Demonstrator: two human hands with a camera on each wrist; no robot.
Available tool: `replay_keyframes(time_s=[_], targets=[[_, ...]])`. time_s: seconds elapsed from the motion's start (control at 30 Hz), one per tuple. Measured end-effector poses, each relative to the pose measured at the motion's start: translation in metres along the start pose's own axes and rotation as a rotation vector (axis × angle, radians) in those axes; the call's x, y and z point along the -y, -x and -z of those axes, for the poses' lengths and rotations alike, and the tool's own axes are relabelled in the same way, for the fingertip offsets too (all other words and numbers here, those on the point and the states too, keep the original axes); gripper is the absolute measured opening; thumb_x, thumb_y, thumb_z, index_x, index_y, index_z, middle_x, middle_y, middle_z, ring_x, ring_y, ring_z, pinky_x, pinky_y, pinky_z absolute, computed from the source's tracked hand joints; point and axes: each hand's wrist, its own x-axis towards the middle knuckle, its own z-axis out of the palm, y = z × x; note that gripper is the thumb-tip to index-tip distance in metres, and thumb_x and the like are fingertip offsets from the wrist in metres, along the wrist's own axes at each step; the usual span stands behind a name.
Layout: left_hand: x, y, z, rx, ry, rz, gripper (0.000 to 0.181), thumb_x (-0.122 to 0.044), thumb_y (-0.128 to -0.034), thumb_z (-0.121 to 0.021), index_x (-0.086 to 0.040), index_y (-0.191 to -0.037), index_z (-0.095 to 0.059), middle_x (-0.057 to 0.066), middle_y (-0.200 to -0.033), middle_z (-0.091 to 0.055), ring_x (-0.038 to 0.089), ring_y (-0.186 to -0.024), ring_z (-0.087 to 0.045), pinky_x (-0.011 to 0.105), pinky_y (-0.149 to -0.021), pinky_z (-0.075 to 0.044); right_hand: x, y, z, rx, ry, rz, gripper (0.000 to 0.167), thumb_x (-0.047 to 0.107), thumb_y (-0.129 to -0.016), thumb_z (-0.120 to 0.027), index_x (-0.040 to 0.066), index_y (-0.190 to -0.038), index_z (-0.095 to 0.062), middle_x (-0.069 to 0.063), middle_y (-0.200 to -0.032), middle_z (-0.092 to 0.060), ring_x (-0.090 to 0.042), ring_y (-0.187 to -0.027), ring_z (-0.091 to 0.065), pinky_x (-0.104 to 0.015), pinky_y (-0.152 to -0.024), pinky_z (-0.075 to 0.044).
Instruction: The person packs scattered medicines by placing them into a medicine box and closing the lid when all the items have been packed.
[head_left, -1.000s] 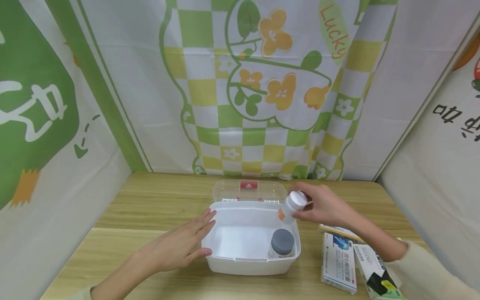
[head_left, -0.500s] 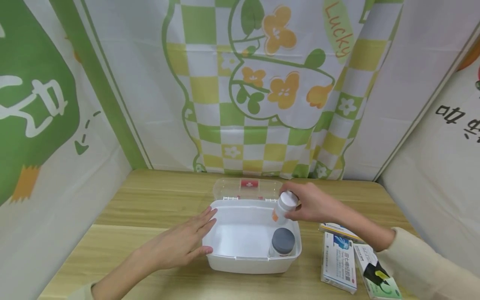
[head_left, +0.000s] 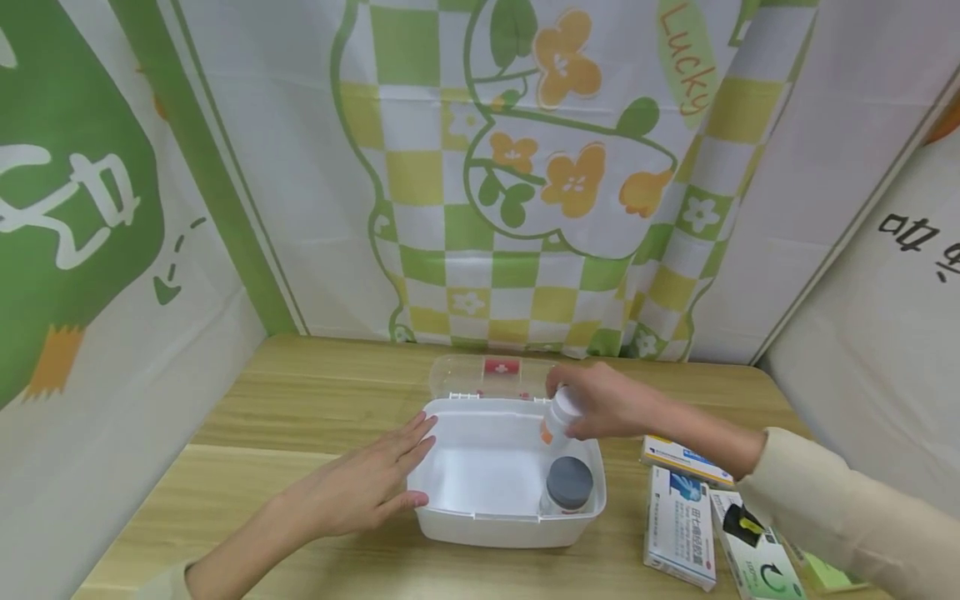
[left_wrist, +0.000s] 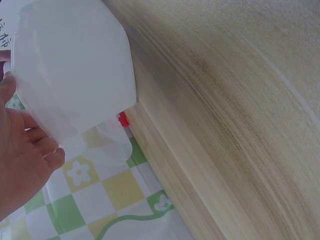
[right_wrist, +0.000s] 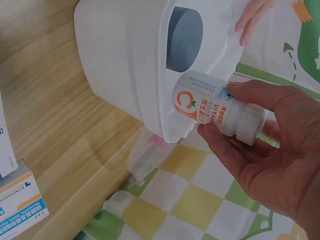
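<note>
In the head view a white plastic box (head_left: 495,532) stands on the table, its clear lid (head_left: 465,377) with a red cross label folded back behind it. My right hand (head_left: 611,402) pinches a white vitamin bottle (right_wrist: 205,102) with an orange C on its label, thumb and fingers near the cap. The bottle is held at the box's back right corner, its base over the inside. A jar with a grey cap (head_left: 569,483) sits in the front right corner. My left hand (head_left: 363,490) rests against the box's left rim, fingers extended.
Right of the box lie several flat medicine cartons: a white and blue one (head_left: 681,527), one with an orange stripe (head_left: 686,458) behind it, and a green-and-white one (head_left: 757,546). A checked curtain (head_left: 510,275) hangs behind the wooden table (head_left: 315,392).
My right hand has carried the vitamin bottle left and slightly lower, inside the box's back right corner. The left hand has stayed at the rim. The view has shifted slightly.
</note>
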Motion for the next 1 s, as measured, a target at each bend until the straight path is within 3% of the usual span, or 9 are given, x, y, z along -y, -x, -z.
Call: replay_keyframes(time_s=[0.17,0.53,0.8,1.0], targets=[[-0.001,-0.002,0.002,-0.008,-0.007,-0.015,0.071,-0.049,-0.1038,-0.044,0.004,-0.150,-0.038,0.020,-0.163,-0.027,0.035,-0.151,-0.027,0.050,-0.119,-0.035,-0.001,-0.004,0.000,0.065,0.012,0.027,0.038,0.008,-0.073,-0.083,0.010,-0.110,-0.073,-0.003,-0.100,-0.074,-0.005,-0.074,-0.056,-0.017,-0.063,-0.048],[0.000,-0.005,0.005,0.010,-0.007,-0.019,0.070,-0.047,-0.1038,-0.045,0.005,-0.150,-0.038,0.021,-0.163,-0.025,0.036,-0.152,-0.025,0.049,-0.120,-0.033,-0.004,-0.009,-0.009,0.113,0.045,0.011,0.034,0.005,-0.073,-0.079,0.005,-0.107,-0.073,-0.009,-0.102,-0.074,-0.011,-0.081,-0.060,-0.019,-0.067,-0.052],[0.002,-0.004,0.003,0.012,-0.017,-0.014,0.074,-0.053,-0.1044,-0.038,0.005,-0.150,-0.037,0.021,-0.163,-0.025,0.035,-0.152,-0.024,0.048,-0.120,-0.032,-0.010,-0.014,-0.019,0.139,0.090,0.059,0.032,0.009,-0.072,-0.081,0.008,-0.103,-0.075,-0.005,-0.099,-0.075,-0.012,-0.081,-0.061,-0.021,-0.069,-0.051],[0.000,0.000,0.001,0.028,0.006,0.001,0.073,-0.052,-0.1038,-0.040,0.004,-0.151,-0.036,0.020,-0.164,-0.023,0.035,-0.153,-0.023,0.049,-0.120,-0.033,-0.012,-0.019,-0.027,0.188,0.118,0.057,0.033,0.012,-0.071,-0.083,0.007,-0.103,-0.075,-0.005,-0.098,-0.074,-0.013,-0.083,-0.060,-0.023,-0.074,-0.052]])
